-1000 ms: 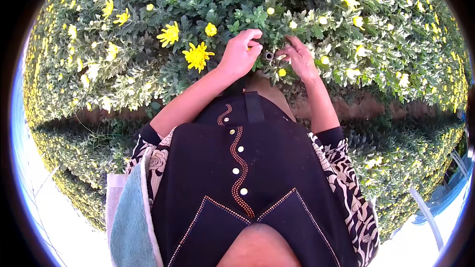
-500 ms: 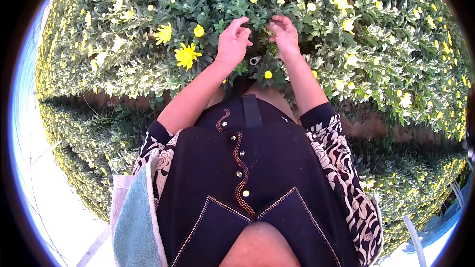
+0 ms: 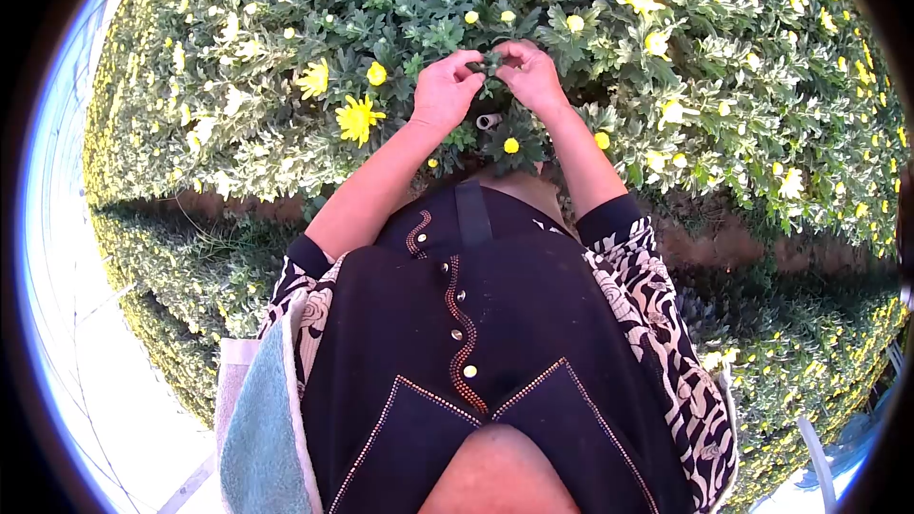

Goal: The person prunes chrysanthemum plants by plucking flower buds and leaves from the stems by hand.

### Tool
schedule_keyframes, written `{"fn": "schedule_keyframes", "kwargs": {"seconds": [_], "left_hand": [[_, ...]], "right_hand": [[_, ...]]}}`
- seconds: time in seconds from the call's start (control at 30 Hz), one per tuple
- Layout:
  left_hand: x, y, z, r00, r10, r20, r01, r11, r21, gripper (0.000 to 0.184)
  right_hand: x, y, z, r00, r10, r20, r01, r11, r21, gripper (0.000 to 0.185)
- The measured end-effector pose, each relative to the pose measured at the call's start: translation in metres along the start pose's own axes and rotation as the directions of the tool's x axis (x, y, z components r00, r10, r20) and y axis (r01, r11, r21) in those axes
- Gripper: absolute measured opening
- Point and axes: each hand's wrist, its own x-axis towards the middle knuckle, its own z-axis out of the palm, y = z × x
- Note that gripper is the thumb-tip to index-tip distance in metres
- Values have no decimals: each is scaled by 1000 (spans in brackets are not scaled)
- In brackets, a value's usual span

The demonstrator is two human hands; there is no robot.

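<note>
Your two hands (image 3: pixel 488 86) pinched a leafy chrysanthemum tip (image 3: pixel 490 63), fingers nearly closed, above a pale tube end (image 3: pixel 488 121).

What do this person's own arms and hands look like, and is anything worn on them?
Both the left hand and the right hand are bare: no gloves or wristwatch show. The left sleeve and right sleeve have a bold black-and-cream pattern, and end in plain dark cuffs partway down the forearms.
</note>
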Motion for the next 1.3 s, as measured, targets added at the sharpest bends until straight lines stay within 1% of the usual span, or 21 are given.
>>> {"fn": "schedule_keyframes", "kwargs": {"seconds": [0.07,0.1,0.13,0.2,0.27,0.33,0.4,0.47,0.53,0.63,0.67,0.73,0.8,0.87,0.93,0.97,1.0,1.07,1.13,1.17,1.3], "left_hand": [[-3,-11,-2,992,121,16,-121,992,-32,23],[-7,-3,-6,996,85,30,-86,996,24,20],[-10,-5,-8,996,88,32,-88,996,24,20],[-9,-7,-10,995,100,12,-101,990,101,18],[-6,-13,-11,987,162,-4,-159,972,173,15],[-7,-17,-8,990,140,3,-139,988,-67,14],[-6,-18,-3,996,89,6,-87,983,-160,12],[-7,-17,-2,999,3,33,6,962,-274,12],[-6,-14,-4,999,-24,25,29,966,-256,12],[-4,-5,-9,998,-66,9,66,965,-252,12],[-6,-1,-9,997,-79,6,78,960,-270,12],[-2,-10,-3,997,-74,1,71,957,-282,13],[0,-16,-3,1000,12,27,-8,988,-156,14],[-3,-16,-2,998,42,36,-36,987,-154,13],[-7,-12,-5,997,71,43,-64,987,-150,13],[-9,-10,-6,995,90,51,-85,991,-106,13],[-10,-10,-6,992,109,58,-106,992,-64,13],[-10,-15,-1,986,162,47,-157,984,-83,12],[-9,-12,-4,976,214,29,-210,973,-98,10],[-10,-11,-5,973,220,67,-216,974,-62,10],[-14,5,-9,946,268,180,-289,952,100,7]], "right_hand": [[-1,7,5,993,-104,49,108,991,-80,32],[-7,-8,7,995,60,81,-65,997,52,31],[-8,-1,13,995,61,78,-65,997,52,31],[-9,9,23,979,189,74,-203,888,413,20],[-7,10,25,975,218,46,-217,883,416,18],[-5,5,22,834,552,-9,-524,796,304,21],[-4,6,26,801,596,-57,-512,732,449,20],[-1,11,29,717,640,-278,-574,767,285,13],[-6,9,14,779,565,-271,-554,823,123,15],[-14,0,5,952,306,16,-272,819,505,38],[-18,-3,3,951,310,16,-275,818,505,38],[-23,-19,1,994,4,112,-59,866,497,44],[-26,-29,2,994,42,106,-91,846,525,36],[-19,-21,5,970,242,29,-242,944,226,22],[-17,-18,11,976,164,-146,-144,980,140,16],[-19,-16,9,975,74,-208,-125,962,-244,18],[-20,-20,8,973,-34,-229,-112,797,-594,20],[-20,-19,4,975,-52,-218,-120,703,-701,20],[-16,-28,-2,977,161,-138,-188,960,-208,17],[-14,-18,-3,981,193,-18,-190,975,115,19],[-15,-31,-17,964,108,241,-201,893,402,22]]}}
